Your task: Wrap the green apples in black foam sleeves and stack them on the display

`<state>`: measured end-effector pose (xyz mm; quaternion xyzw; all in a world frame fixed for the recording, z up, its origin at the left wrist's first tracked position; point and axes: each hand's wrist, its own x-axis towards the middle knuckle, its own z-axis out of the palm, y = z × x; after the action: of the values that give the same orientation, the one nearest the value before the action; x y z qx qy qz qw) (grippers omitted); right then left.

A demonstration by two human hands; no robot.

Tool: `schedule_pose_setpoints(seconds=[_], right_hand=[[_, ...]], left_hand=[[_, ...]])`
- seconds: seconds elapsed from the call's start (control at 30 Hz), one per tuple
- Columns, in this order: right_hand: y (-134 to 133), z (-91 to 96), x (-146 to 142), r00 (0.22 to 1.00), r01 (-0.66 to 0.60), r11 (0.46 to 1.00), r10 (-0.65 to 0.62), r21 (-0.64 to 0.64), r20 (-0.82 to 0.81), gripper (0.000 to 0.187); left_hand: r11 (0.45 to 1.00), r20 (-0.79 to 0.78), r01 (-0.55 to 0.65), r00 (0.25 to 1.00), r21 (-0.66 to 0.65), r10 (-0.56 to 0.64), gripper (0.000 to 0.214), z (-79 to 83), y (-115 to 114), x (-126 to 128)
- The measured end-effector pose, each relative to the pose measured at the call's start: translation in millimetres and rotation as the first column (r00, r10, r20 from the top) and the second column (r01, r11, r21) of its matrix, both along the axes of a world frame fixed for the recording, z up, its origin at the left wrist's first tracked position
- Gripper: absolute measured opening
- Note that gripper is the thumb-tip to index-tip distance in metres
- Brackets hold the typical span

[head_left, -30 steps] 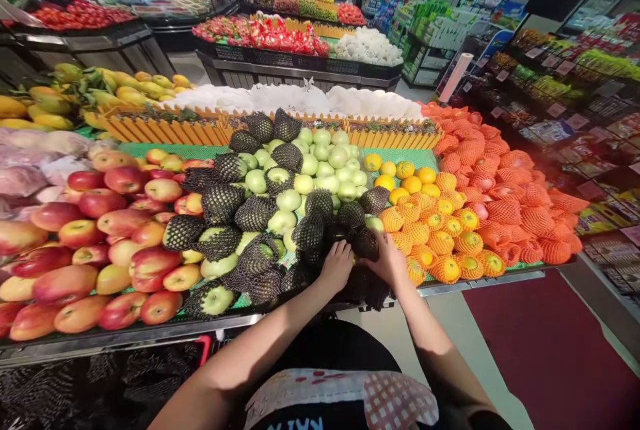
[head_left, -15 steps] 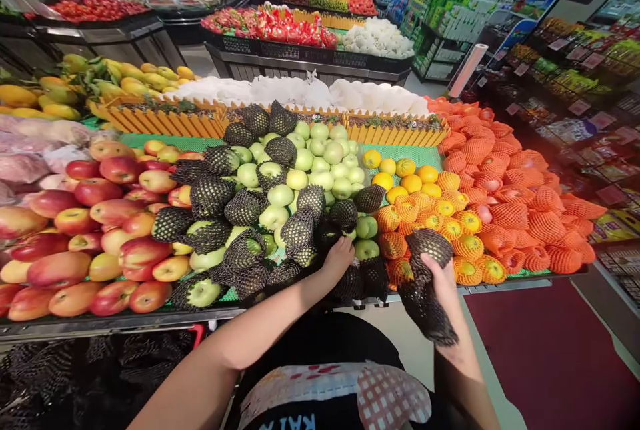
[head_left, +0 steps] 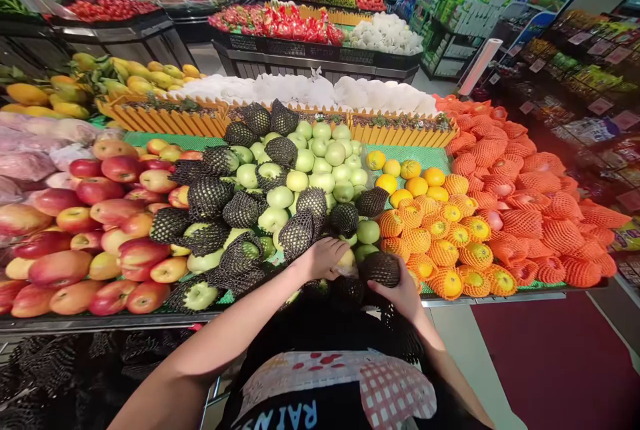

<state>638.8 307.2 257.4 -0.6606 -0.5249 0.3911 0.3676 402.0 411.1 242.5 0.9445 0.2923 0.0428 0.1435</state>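
Observation:
My left hand (head_left: 325, 258) is closed over a pale green apple (head_left: 347, 262) at the front of the green apple pile (head_left: 305, 180). My right hand (head_left: 400, 289) grips a black foam net sleeve (head_left: 380, 269) just right of that apple, its open end turned toward the fruit. More black net sleeves (head_left: 345, 293) lie bunched under both hands at the shelf's front edge. Several green apples around the pile wear black nets (head_left: 297, 233); others in the middle are bare.
Red apples (head_left: 100, 217) fill the shelf to the left, oranges in orange nets (head_left: 450, 237) and red-orange netted fruit (head_left: 525, 197) to the right. A yellow fence divider (head_left: 165, 120) backs the display. A heap of black nets (head_left: 75, 370) lies below left. Red floor mat (head_left: 550, 363) at right.
My right hand, which held a black net out over the aisle half a second ago, has come back left to the apple. My left hand shifted slightly and now covers that apple.

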Motion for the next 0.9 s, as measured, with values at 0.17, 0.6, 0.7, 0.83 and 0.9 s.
schedule_pose_setpoints(seconds=[0.17, 0.6, 0.7, 0.83, 0.9], right_hand=[[37.3, 3.6, -25.5, 0.967, -0.219, 0.972, 0.228, -0.090, 0.115, 0.075], [65.2, -15.1, -87.8, 0.720, -0.299, 0.863, 0.484, -0.407, 0.498, 0.094], [64.6, 0.8, -73.9, 0.722, -0.335, 0.869, 0.485, -0.364, 0.493, 0.106], [60.9, 38.3, -51.1, 0.883, -0.249, 0.965, 0.259, -0.078, 0.392, 0.082], [58.9, 55.3, -47.7, 0.980, -0.175, 0.983, 0.169, 0.058, 0.105, 0.055]], left_hand=[[0.983, 0.316, -0.087, 0.939, -0.162, 0.135, 0.075, 5.3, -3.4, -33.2], [0.563, 0.565, -0.212, 0.054, -0.799, 0.823, 0.070, 8.9, -53.4, -89.3], [0.341, 0.338, 0.004, -0.119, -0.940, 0.934, 0.078, 2.8, -65.0, -86.5], [0.243, 0.255, 0.304, -0.002, -0.921, 0.967, 0.088, -2.2, -82.5, -78.4], [0.275, 0.334, 0.378, 0.098, -0.884, 0.937, 0.089, -1.9, -88.4, -69.6]])
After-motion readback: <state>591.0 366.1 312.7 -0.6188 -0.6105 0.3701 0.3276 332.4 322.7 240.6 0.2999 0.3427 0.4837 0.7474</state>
